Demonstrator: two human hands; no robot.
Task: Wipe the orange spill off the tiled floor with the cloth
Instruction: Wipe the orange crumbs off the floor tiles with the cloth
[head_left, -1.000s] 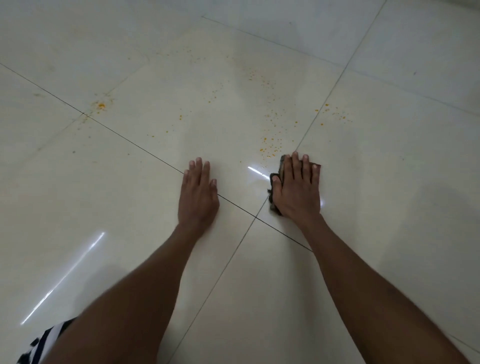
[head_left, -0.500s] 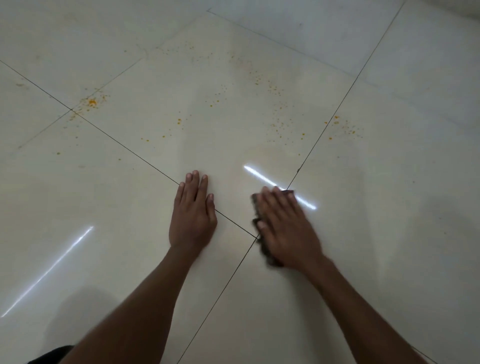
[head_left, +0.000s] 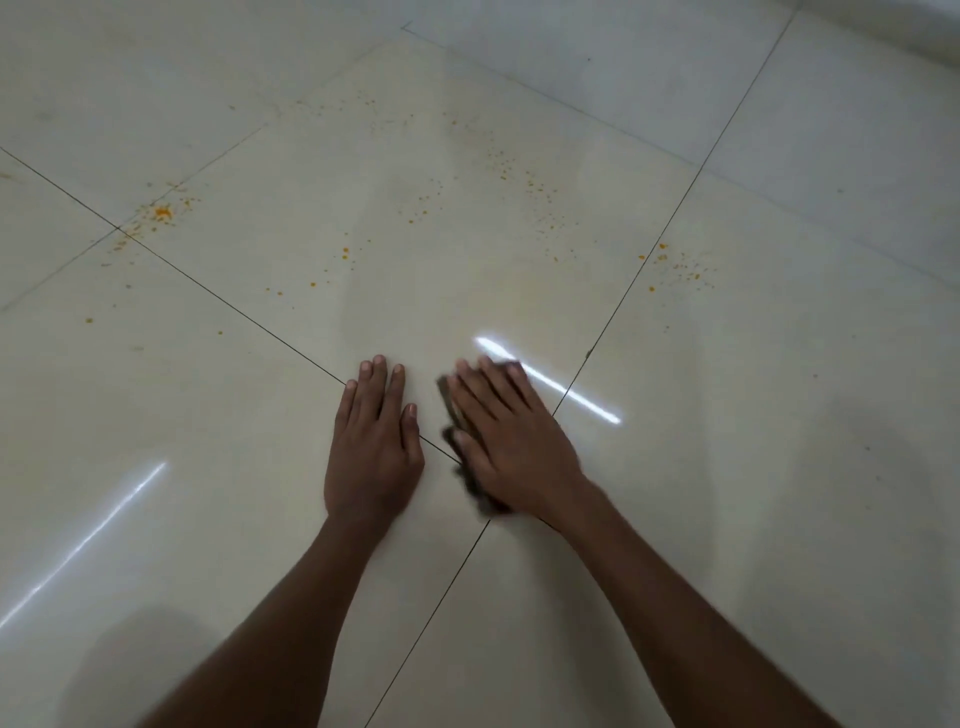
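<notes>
Orange spill (head_left: 162, 213) scattered as specks over the tiled floor (head_left: 779, 467), far side of the hands: thickest clump at far left by a grout crossing, a trail up the middle tile (head_left: 535, 192), a small patch at right (head_left: 680, 262) just past a grout line. Cloth (head_left: 457, 415) dark, pinned flat under right hand (head_left: 514, 447), only its left edge showing, blurred. Right hand spread, pressing down, not gripping. Left hand (head_left: 371, 441) flat on bare tile, fingers together, holding nothing, likely bracing.

Risks, as judged: glossy tile, weight on left palm, could slip. Cloth sits near the grout crossing, well short of all specks; a short stroke misses them. Pushing forward may smear or drive specks into grout lines. Loose cloth could bunch or slide out from under the palm.

Room: open floor all round, nothing standing on it. Pale raised edge (head_left: 883, 31) at far right corner, possibly a wall base, well apart from the spill.
</notes>
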